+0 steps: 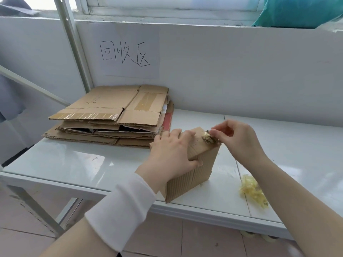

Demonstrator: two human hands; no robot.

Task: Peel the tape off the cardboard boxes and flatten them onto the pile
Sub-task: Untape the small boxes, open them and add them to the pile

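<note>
Left hand (174,153) grips the light, stiff corrugated cardboard box (193,164); right hand (235,138) pinches thin, tear-prone crumpled tape (208,139) at the top corner. Grasp close to the cardboard.

The left hand (172,154) holds the cardboard box (193,175) and covers much of its top face; the box's far side is out of sight. Hand and box together block the near right corner of the pile (111,112). The pile's lower sheets show only as edges, and a red sheet (168,120) shows only as a strip. The right hand (239,140) pinches the tape (208,137), its fingertips hiding the end. At the far right a teal thing (297,12) is cut by the frame. Both forearms run off the near edge.
</note>
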